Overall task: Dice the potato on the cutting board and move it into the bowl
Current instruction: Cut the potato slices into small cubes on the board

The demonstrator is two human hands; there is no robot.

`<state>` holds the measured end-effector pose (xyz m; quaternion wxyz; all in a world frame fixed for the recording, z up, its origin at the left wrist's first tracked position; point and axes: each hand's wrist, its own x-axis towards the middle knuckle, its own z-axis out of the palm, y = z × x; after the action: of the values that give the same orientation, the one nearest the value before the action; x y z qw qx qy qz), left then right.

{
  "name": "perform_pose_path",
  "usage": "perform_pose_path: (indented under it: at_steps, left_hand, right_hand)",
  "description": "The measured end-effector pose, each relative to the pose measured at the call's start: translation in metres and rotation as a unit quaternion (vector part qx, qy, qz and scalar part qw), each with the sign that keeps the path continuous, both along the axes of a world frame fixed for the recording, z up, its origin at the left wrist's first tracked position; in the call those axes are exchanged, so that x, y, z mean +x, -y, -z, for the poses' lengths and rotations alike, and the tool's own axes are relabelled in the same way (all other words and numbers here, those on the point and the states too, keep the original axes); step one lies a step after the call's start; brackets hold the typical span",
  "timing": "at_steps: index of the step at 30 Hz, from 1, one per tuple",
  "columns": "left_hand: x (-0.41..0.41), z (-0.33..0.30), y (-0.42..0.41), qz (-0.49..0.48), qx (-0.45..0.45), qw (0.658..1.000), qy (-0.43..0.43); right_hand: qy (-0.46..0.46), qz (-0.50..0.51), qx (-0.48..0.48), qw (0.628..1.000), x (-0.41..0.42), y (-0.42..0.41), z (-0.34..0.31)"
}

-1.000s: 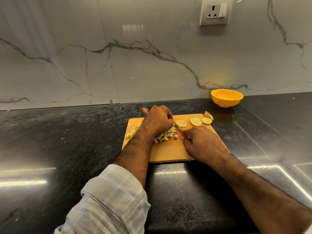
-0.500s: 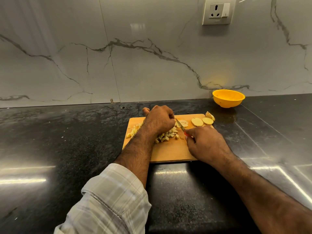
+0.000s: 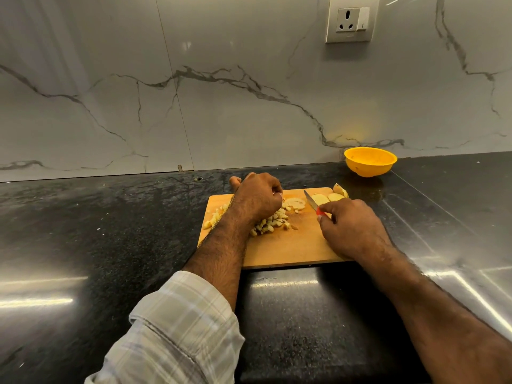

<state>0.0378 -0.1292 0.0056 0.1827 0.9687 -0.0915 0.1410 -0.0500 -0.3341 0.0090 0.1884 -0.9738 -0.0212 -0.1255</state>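
Observation:
A wooden cutting board (image 3: 288, 248) lies on the black counter. A heap of diced potato (image 3: 270, 224) sits on its left half, partly under my left hand (image 3: 256, 196), whose fingers are curled over the dice beside a partly cut slice (image 3: 296, 203). My right hand (image 3: 352, 230) grips a small red-handled knife (image 3: 311, 202), blade pointing away, lifted just right of that slice. Uncut potato slices (image 3: 328, 198) and an end piece (image 3: 341, 189) lie at the board's far right corner. An empty yellow bowl (image 3: 370, 161) stands beyond the board to the right.
The black stone counter (image 3: 110, 245) runs left and right of the board, with a marble wall (image 3: 221, 92) behind. A wall socket (image 3: 352, 19) is mounted above the bowl. A few dice lie at the board's left edge (image 3: 212, 220).
The knife and my right hand have moved right, away from my left hand. The cut slice between them is now uncovered. My left hand stays on the dice.

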Motion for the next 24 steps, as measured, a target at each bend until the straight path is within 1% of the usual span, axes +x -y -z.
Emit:
perform_pose_path:
  at_steps: [2, 4, 7, 14, 18, 21, 24]
  left_hand:
    - [0.001, 0.000, 0.000, 0.002, 0.003, 1.000, 0.002]
    - [0.001, 0.001, 0.000, 0.000, 0.005, 1.000, 0.005]
    - [0.002, 0.001, -0.002, -0.009, 0.010, 1.000, 0.005]
    - [0.003, 0.001, 0.002, -0.013, 0.003, 0.999, -0.041]
    - [0.004, 0.001, 0.000, -0.010, -0.014, 0.999, -0.038]
    - [0.003, 0.002, 0.000, -0.008, -0.013, 0.999, -0.031]
    - [0.000, 0.001, 0.003, 0.004, 0.016, 0.999, -0.033]
  right_hand:
    - [-0.027, 0.001, -0.028, 0.999, 0.000, -0.002, 0.001]
    - [-0.035, -0.024, -0.018, 0.999, -0.002, -0.005, 0.003]
    - [-0.029, -0.072, 0.007, 0.997, -0.005, -0.006, 0.004]
    - [-0.008, -0.135, 0.030, 0.990, -0.012, -0.006, 0.001]
    - [0.058, -0.085, 0.024, 0.994, -0.014, -0.003, 0.001]
    - [0.033, -0.074, -0.016, 0.997, -0.013, -0.003, 0.002]
    - [0.060, -0.035, 0.000, 0.998, -0.011, 0.001, 0.002]
